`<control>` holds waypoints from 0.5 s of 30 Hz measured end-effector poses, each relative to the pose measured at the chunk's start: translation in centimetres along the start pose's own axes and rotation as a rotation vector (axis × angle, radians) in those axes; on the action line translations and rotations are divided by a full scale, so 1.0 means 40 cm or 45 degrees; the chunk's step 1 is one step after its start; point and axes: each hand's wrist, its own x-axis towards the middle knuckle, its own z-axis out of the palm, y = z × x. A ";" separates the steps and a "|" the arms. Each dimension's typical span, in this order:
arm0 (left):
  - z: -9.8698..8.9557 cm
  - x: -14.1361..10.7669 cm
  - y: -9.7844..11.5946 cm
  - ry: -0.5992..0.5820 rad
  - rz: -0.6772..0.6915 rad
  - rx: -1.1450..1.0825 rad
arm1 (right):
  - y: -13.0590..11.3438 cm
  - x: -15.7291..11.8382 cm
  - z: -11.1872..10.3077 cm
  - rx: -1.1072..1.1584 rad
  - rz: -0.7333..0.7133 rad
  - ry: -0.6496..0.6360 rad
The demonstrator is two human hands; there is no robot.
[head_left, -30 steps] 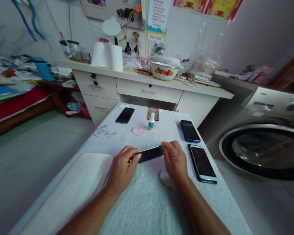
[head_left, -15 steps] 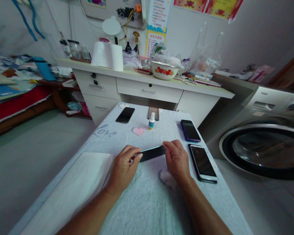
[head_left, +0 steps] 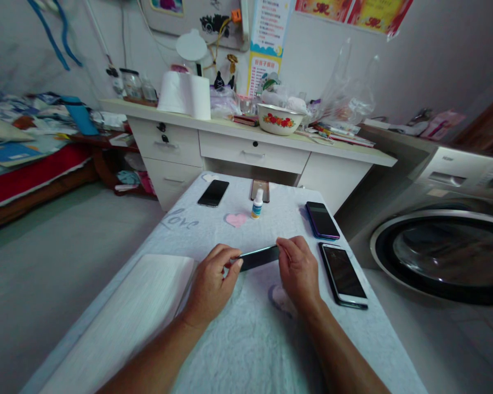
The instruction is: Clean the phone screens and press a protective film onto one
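A dark smartphone (head_left: 259,258) is held between both hands just above the cloth-covered table (head_left: 230,334), tilted so that it looks narrow. My left hand (head_left: 213,282) pinches its left end with thumb and fingers. At its right end, my right hand (head_left: 299,269) grips it with closed fingertips. To the right lie a white-framed phone (head_left: 345,274) and, farther back, a phone with a purple-blue edge (head_left: 322,220). Beyond the hands stand a small white bottle (head_left: 257,204) and, behind it, a brownish phone case or phone (head_left: 261,190). Another black phone (head_left: 213,193) rests at the far left.
An open book (head_left: 127,312) with pale pages lies left of my left arm. A white desk (head_left: 254,146) closes off the far end, carrying a floral bowl (head_left: 280,119) and a paper roll (head_left: 199,97). On the right stands a washing machine (head_left: 447,189).
The whole view has shifted slightly, so everything appears a little farther right. Both hands keep the same grip on the phone.
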 end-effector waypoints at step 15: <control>0.004 -0.007 0.005 -0.041 -0.001 -0.019 | -0.075 -0.021 0.028 0.136 -0.232 -0.134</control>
